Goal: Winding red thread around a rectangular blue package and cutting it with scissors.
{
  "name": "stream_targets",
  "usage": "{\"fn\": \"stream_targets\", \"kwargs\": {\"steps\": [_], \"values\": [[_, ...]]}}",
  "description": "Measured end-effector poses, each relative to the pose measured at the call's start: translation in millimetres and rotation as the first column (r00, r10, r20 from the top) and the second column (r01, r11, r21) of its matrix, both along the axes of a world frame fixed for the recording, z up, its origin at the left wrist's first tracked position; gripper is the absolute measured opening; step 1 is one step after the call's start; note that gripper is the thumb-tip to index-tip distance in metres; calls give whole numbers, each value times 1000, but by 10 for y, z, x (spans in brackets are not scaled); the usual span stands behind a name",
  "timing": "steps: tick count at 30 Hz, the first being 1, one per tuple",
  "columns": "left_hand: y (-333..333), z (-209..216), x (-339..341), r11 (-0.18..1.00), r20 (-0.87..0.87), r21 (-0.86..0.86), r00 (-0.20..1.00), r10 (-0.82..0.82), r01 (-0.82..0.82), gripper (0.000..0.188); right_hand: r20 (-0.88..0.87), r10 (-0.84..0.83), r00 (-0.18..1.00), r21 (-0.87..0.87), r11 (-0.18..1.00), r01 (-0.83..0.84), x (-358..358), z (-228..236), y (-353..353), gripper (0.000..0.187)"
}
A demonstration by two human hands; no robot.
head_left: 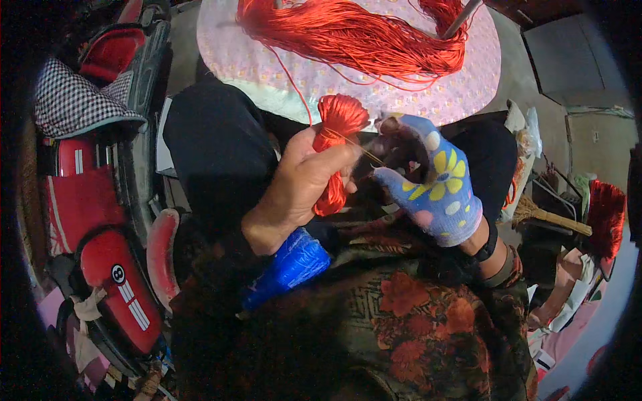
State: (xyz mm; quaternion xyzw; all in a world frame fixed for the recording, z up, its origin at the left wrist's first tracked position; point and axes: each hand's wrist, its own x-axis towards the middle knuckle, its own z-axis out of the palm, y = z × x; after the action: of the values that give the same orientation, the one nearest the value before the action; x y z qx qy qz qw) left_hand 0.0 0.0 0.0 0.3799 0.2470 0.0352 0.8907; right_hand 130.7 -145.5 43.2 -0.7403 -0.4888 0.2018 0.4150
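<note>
My bare left hand (294, 175) grips a small bundle of red cord (342, 115) around its narrowed middle, with looped ends showing above and below the fist. A single red strand runs from there up to the large skein of red cord (361, 40) on the table. My right hand (433, 180) wears a blue flowered glove, thumb and fingers curved, just right of the bundle. A thin yellowish strand (366, 154), perhaps a rubber band, stretches taut from the bundle's middle to that hand. Shadow and blur partly hide my right fingertips.
The skein lies around upright posts (461, 19) on a pink patterned table (224, 41) ahead. At left stands a red and black ride-on vehicle (120, 287) with a checkered cloth (83, 97). A straw broom (552, 215) and more red cord (605, 217) are at right.
</note>
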Motion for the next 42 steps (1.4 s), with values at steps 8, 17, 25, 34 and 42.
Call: {"fn": "stream_targets", "kwargs": {"steps": [8, 17, 25, 34, 42], "values": [[-5, 68, -12, 1000, -14, -2, 1000, -5, 5, 23, -62, 159, 985, -141, 976, -166, 130, -91, 67, 31], [-27, 189, 25, 992, 2, 84, 996, -91, 90, 22, 263, 305, 915, 23, 946, -322, 250, -113, 59, 19], [-2, 239, 50, 995, -24, 34, 995, 99, -98, 19, -172, 167, 971, -37, 984, -176, 324, -317, -33, 18], [-13, 160, 55, 970, 31, -243, 999, 14, -7, 29, -898, 57, 435, 173, 957, 232, 171, -226, 97, 17], [-51, 210, 23, 611, 185, 786, 908, -376, 93, 33, -621, 55, 782, -60, 991, -117, 526, -115, 179, 14]]}}
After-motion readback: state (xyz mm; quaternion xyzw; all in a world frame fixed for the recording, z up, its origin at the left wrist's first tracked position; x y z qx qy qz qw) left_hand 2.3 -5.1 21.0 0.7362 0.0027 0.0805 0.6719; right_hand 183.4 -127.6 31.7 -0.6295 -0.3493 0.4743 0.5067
